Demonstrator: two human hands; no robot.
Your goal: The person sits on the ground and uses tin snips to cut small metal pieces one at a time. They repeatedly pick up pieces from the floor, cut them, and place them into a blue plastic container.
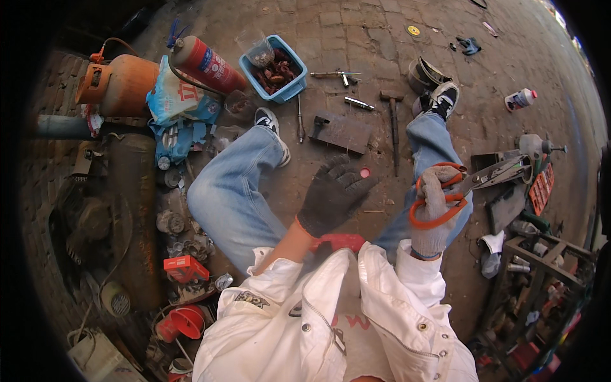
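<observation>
My right hand (434, 207), in a pale knitted glove, grips a large pair of scissors (428, 221) by its orange loop handles. The scissors' metal blades point off to the right, where a curved metal edge shows at their end; I cannot tell whether it is part of them. My left hand (334, 194), in a dark glove, is held out over the ground between my legs, fingers extended and nothing visible in it. Just beyond its fingers lies a small pink disc (365, 172). A flat metal block (342, 132) lies farther ahead of that hand.
A hammer (394, 127), a socket (360, 103) and a T-handle tool (344, 77) lie ahead on the brick floor. A blue bin (301, 71) of rusty parts, a fire extinguisher (210, 63) and an orange gas cylinder (130, 86) stand left. A metal frame (541, 264) is at right.
</observation>
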